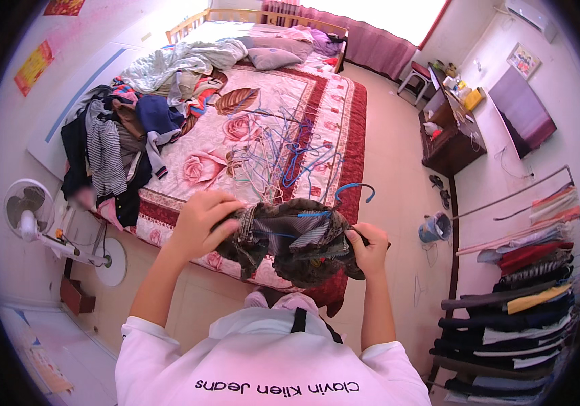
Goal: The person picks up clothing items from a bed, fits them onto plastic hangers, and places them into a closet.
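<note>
A dark brown, camouflage-like garment hangs between my two hands over the near edge of the bed. Its opening faces up and shows a grey striped inside; I cannot tell what kind of garment it is. A blue clothes hanger sits in it, with the hook sticking out at the top right and blue bars showing inside the opening. My left hand is closed on the garment's left edge, its fingertips partly hidden by cloth. At the right edge, my right hand pinches the cloth between thumb and fingers.
Loose blue and white hangers lie tangled on the flowered bedspread. Clothes are heaped at the bed's left. A white fan stands at left. To the right are a blue bucket and a loaded clothes rack.
</note>
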### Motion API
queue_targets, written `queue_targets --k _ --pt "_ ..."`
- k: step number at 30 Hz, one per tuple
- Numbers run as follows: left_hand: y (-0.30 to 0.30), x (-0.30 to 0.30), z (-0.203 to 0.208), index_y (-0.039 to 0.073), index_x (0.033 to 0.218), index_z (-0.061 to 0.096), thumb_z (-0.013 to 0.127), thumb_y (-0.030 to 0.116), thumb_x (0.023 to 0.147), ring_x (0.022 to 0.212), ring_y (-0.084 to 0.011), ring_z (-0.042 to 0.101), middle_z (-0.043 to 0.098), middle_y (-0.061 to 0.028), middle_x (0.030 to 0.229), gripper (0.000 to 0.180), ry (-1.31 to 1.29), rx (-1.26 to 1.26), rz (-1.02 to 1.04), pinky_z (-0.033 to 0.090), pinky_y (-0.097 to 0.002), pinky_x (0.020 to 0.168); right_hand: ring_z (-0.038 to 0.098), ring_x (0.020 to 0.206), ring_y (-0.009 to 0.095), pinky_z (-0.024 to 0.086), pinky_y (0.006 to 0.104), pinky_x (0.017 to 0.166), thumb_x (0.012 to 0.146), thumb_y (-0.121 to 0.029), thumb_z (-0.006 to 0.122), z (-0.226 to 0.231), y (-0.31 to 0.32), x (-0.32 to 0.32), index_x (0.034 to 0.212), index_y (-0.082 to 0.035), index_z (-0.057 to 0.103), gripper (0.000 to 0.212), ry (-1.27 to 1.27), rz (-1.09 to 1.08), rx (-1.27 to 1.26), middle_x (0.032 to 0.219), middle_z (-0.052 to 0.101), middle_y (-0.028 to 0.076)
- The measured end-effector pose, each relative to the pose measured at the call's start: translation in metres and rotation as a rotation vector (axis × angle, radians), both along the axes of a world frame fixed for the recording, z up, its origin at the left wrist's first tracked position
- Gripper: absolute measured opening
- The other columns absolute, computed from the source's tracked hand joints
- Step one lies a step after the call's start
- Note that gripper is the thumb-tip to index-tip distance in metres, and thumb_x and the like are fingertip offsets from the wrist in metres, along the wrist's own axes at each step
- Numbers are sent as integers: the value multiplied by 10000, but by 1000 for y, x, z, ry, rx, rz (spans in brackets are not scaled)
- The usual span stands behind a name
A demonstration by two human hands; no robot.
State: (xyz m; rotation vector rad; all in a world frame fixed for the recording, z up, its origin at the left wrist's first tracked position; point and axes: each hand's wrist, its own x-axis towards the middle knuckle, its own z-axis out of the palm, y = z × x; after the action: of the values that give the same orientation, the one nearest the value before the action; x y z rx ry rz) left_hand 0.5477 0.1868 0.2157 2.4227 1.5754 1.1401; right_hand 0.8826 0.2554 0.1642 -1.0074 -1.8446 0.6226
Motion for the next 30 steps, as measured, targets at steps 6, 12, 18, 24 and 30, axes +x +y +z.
queue_targets --k 6,12,18,24,30 --pt "-51 38 8 76 912 655 709 331 738 669 -283 602 625 -104 747 314 171 -126 186 454 -373 601 535 527 247 400 320 518 742 -116 709 10 -3 11 718 -7 626 139 -24 156 74 598 538 124" --pt "-92 63 -6 65 837 638 705 207 744 560 -301 534 564 -99 637 182 95 110 468 394 -378 525 575 579 261 438 337 543 715 -104 710 22 7 18 731 -43 649 87 -69 172 228 639 583 101" --pt "-159 90 -21 80 819 654 687 181 758 565 -273 559 621 -85 690 122 41 156 673 405 -345 531 567 572 249 428 329 538 731 -115 701 25 -1 7 738 -51 651 82 -95 397 330 634 574 91" --pt "-233 125 -26 71 817 640 725 235 734 546 -271 570 605 -85 640 202 19 135 947 416 -352 525 568 578 257 428 341 543 750 -144 694 19 -23 -25 737 -48 648 108 -88 607 345 636 576 89" --pt "-300 129 -31 67 840 676 744 251 718 540 -291 562 606 -114 643 231 -49 101 1264 422 -357 522 544 701 283 393 368 663 794 -142 658 19 -49 -69 854 -46 628 117 -82 791 319 737 588 93"
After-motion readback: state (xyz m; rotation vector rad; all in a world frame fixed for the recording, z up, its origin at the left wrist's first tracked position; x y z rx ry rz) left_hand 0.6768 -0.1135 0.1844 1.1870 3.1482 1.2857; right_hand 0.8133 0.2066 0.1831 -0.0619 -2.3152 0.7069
